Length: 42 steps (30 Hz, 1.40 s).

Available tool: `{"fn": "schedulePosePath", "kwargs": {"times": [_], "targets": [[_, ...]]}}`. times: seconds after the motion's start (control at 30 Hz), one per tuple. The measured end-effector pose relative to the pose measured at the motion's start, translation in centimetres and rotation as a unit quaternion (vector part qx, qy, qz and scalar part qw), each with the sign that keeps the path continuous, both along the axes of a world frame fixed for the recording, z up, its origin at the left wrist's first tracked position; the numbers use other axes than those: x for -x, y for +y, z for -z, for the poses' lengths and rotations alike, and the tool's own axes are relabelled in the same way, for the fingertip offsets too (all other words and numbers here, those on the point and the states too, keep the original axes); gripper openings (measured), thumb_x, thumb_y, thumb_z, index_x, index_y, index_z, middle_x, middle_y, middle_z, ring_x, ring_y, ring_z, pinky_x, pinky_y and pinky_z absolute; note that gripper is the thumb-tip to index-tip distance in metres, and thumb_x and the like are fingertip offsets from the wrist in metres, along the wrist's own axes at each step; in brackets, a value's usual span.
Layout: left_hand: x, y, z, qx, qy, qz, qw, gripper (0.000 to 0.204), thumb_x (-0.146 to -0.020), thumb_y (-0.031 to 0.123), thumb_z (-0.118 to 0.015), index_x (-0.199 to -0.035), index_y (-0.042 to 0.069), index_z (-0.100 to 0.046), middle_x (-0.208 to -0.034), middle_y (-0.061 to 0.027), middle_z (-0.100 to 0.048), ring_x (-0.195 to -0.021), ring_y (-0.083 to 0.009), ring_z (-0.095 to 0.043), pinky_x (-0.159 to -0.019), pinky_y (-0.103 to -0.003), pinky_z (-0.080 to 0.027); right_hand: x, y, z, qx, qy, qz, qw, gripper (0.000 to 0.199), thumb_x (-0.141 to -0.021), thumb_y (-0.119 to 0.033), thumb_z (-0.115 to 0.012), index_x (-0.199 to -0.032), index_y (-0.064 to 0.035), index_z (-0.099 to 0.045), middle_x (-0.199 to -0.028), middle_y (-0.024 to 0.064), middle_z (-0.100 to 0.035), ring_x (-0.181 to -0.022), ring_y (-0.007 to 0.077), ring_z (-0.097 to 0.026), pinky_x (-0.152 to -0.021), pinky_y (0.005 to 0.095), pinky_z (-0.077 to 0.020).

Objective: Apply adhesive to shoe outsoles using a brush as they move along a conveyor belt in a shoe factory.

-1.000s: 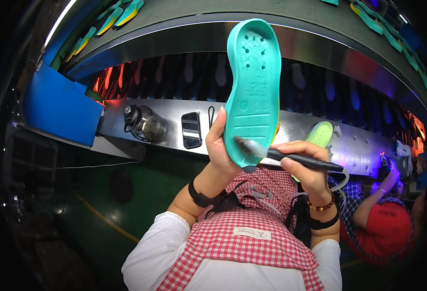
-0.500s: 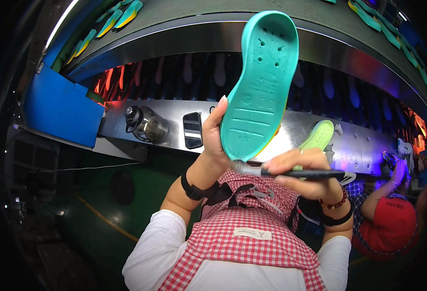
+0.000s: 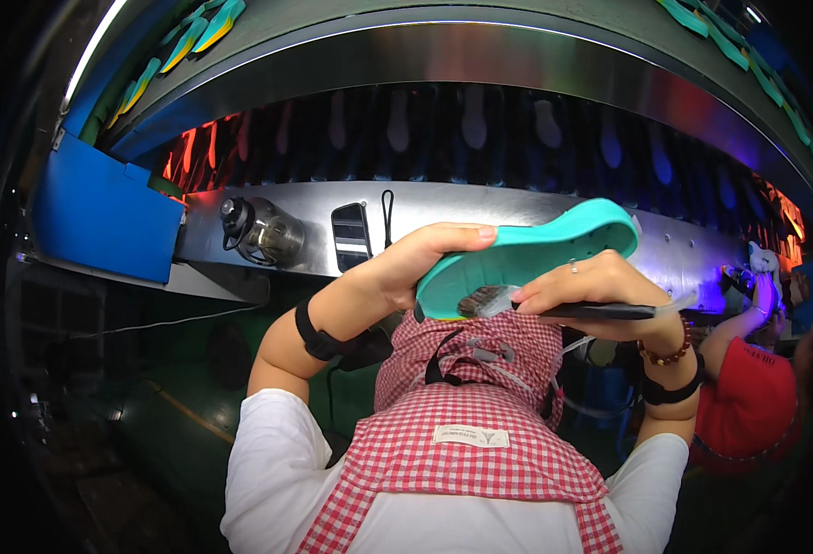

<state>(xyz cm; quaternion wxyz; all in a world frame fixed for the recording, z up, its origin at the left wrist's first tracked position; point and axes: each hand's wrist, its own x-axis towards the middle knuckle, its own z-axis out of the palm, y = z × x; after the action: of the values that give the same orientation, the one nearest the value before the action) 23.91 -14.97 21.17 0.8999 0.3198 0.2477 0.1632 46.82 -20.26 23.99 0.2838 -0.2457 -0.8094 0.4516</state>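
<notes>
A turquoise shoe sole (image 3: 535, 245) lies slanted over the bench's near edge, its toe or heel end pointing right. My left hand (image 3: 429, 263) is closed on its left end, thumb along the upper rim. In my right hand (image 3: 600, 291) is a brush with a black handle (image 3: 605, 311), gripped between thumb and fingers. Its pale, dark-tipped bristles (image 3: 487, 300) lie against or just in front of the sole's recessed face, near my left hand. Part of that face is hidden behind my right hand.
On the metal bench (image 3: 319, 198) stand a dark clear bottle (image 3: 263, 231) and a phone (image 3: 351, 235) with a black strap. Behind, a belt (image 3: 554, 11) carries turquoise soles (image 3: 189, 42). A blue panel (image 3: 102, 212) is at left; a person in red (image 3: 748, 397) works at right.
The sole has swung from upright to slanting right and dropped lower. The brush has moved from its lower tip onto or before its face. The light green sole no longer shows.
</notes>
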Motion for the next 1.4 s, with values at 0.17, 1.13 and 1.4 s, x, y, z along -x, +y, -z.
{"fn": "schedulePosePath", "kwargs": {"times": [0.17, 1.13, 1.4], "targets": [[0.8, -0.2, 0.5, -0.036, 0.068, 0.021, 0.997, 0.046, -0.087, 0.022, -0.051, -0.123, -0.005, -0.043, -0.113, -0.0154, -0.055, -0.098, -0.0175, -0.056, -0.084, -0.028, -0.046, -0.8, -0.4, -0.3, -0.083, -0.158, -0.038, 0.983, 0.020, -0.075, -0.004, -0.060, -0.095, -0.0016, -0.062, -0.094, 0.0122, -0.064, -0.093, 0.0267, -0.061, -0.078, 0.0333, -0.0488], [-1.6, 0.5, 5.0, 0.080, -0.096, -0.180, 0.976, 0.047, -0.090, 0.026, -0.040, -0.128, -0.001, -0.035, -0.119, -0.0198, -0.050, -0.102, -0.0307, -0.056, -0.087, -0.045, -0.046, 3.7, -0.2, 7.3, -0.182, 0.045, 0.425, 0.886, 0.021, -0.073, 0.003, -0.060, -0.094, 0.0026, -0.061, -0.091, 0.0201, -0.063, -0.083, 0.0296, -0.063, -0.073, 0.0319, -0.0499], [1.6, 6.6, -4.7, -0.164, -0.119, -0.314, 0.928, 0.057, -0.090, 0.039, -0.032, -0.126, -0.004, -0.036, -0.120, -0.0234, -0.048, -0.102, -0.0377, -0.053, -0.087, -0.052, -0.042, -2.5, -1.5, 4.0, 0.152, 0.428, 0.292, 0.842, 0.026, -0.081, -0.007, -0.054, -0.103, 0.0059, -0.054, -0.101, 0.0258, -0.059, -0.054, 0.0117, -0.055, -0.052, 0.0209, -0.0458]]}}
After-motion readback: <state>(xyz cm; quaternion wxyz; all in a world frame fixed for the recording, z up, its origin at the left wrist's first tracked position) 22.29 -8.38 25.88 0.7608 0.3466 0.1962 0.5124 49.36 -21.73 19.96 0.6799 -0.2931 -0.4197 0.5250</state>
